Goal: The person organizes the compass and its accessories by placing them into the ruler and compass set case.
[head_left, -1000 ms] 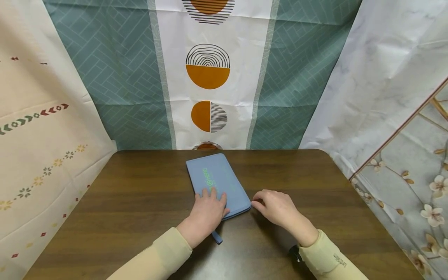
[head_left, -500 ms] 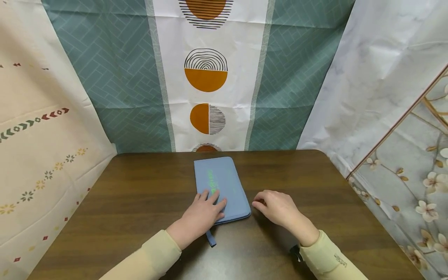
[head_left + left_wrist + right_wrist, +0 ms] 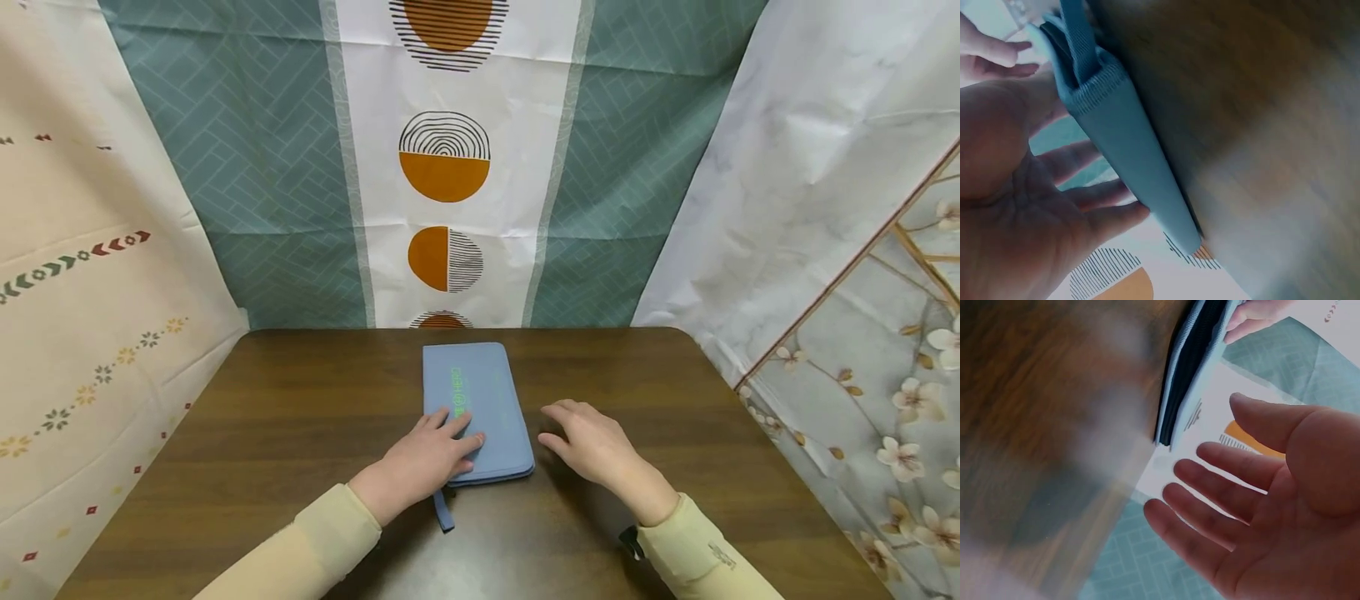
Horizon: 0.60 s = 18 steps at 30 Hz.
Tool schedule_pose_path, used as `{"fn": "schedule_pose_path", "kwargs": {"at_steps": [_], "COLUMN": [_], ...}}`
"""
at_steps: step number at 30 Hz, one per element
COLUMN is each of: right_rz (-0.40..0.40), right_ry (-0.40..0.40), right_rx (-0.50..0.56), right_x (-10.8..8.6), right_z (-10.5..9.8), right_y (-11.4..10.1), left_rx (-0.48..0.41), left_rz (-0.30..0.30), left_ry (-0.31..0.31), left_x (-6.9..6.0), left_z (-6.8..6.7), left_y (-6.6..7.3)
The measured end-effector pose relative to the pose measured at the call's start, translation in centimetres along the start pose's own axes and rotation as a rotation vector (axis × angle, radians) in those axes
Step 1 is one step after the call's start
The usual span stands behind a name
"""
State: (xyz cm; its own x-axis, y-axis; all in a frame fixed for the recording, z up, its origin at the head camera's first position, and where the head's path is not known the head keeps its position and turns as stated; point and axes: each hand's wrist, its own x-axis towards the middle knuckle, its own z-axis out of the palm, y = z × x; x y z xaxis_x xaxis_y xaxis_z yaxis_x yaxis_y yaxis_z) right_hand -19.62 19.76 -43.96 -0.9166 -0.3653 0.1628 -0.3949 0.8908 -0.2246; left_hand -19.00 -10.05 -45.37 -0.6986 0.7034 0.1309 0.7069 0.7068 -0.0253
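A blue zippered case [image 3: 483, 400] with green lettering lies flat on the wooden table, its strap [image 3: 443, 510] hanging off the near left corner. My left hand [image 3: 423, 458] rests on the case's lower left part with fingers spread. In the left wrist view those fingers touch the cover along the smooth spine [image 3: 1135, 156]. To the right of the case, my right hand [image 3: 592, 442] hovers apart from it, holding nothing. The right wrist view has its fingers loosely extended, and the case's dark zipper edge [image 3: 1191, 369] faces that hand.
The brown table [image 3: 300, 400] extends around the case. Behind it hangs a green and white patterned cloth [image 3: 450, 208]. A cream cloth [image 3: 97, 333] borders the left side, a floral marble-patterned cloth [image 3: 847, 350] the right. A dark strap [image 3: 632, 542] shows at the right sleeve.
Under my left hand the case has turned from slanted to nearly straight, and that hand has shifted slightly left. The right hand's fingers have straightened a little.
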Motion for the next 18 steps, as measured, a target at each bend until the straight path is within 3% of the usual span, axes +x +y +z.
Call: {"fn": "schedule_pose_path", "kwargs": {"at_steps": [4,13,16,18], "right_rz": [-0.021,-0.064,-0.083,-0.088], "right_ry": [-0.010,-0.003,0.032,0.061], "right_rx": [0.006,0.036,-0.005,-0.036], "right_x": [0.2,0.4,0.4,0.4], "right_z": [0.0,0.6,0.9,1.2], "right_y": [0.3,0.9,1.0,0.9], "left_rx": [-0.041,-0.086,-0.088,-0.080], "left_rz": [0.008,0.063,0.037,-0.022], "left_ry": [-0.005,0.055,0.065,0.068], "left_x": [0.1,-0.1,-0.3,-0.7], "left_z": [0.1,0.0,0.2,0.3], "left_y": [-0.7,-1.8,-1.8,-1.7]}}
